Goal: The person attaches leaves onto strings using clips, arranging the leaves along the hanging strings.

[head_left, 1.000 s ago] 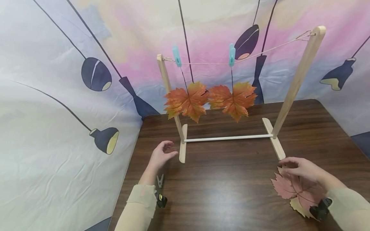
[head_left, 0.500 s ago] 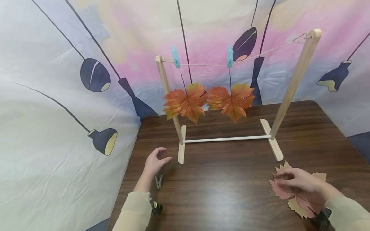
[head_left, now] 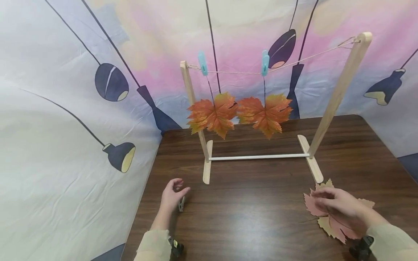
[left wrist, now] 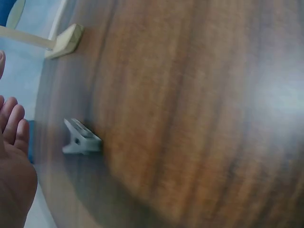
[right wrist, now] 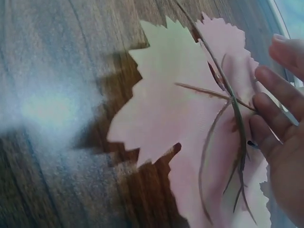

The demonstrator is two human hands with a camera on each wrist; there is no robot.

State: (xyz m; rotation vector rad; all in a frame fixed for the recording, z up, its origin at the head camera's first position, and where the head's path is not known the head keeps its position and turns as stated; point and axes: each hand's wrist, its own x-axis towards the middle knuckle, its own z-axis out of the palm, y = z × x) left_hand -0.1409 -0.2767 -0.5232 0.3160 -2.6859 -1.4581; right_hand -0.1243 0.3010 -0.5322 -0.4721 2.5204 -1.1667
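My left hand (head_left: 171, 195) hovers at the left of the table, fingers loosely bent and holding nothing. Beside it lies a grey clothespin (left wrist: 81, 138), partly covered by the hand in the head view. On the right, my right hand (head_left: 341, 204) is over a pale pink and yellow artificial leaf (right wrist: 156, 95), its relaxed fingertips right at the leaf's veins. The leaf's thin stem points left in the head view. Two orange leaves (head_left: 213, 115) hang from a string (head_left: 240, 72), each by a light blue clothespin (head_left: 203, 63).
The string runs between the posts of a wooden stand (head_left: 339, 90), which has flat feet (head_left: 314, 169) and a white crossbar (head_left: 258, 157). It stands on a dark wood table (head_left: 248, 210). Behind hangs a cloth backdrop (head_left: 65, 203) printed with lamps.
My left hand has come back toward me, down beside the grey clothespin. The pink leaf has turned under my right hand, which has drawn back slightly from the stand's foot.
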